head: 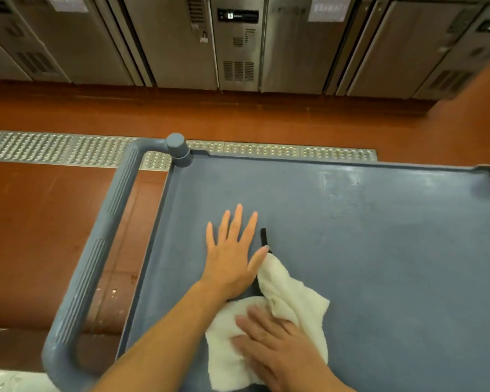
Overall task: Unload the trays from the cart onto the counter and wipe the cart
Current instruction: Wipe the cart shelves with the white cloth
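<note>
left hand [232, 258] flat, fingers spread, on blue cart [379, 250] top, grasping nothing. right hand [275, 343] presses white cloth [292, 304] with straight fingers. black strip [263, 237] beside left thumb.

- Grey-blue cart [379, 250] top shelf, seen from above.
- Left hand [232, 256] flat on the shelf, fingers spread.
- Right hand [277, 343] pressing flat on a white cloth [294, 301].
- Red floor [238, 114], steel cabinets [181, 38] beyond.

The left hand [232, 256] lies flat, fingers straight and spread. The right hand [277, 346] presses palm down, fingers straight. Both forearms are bare.
</note>
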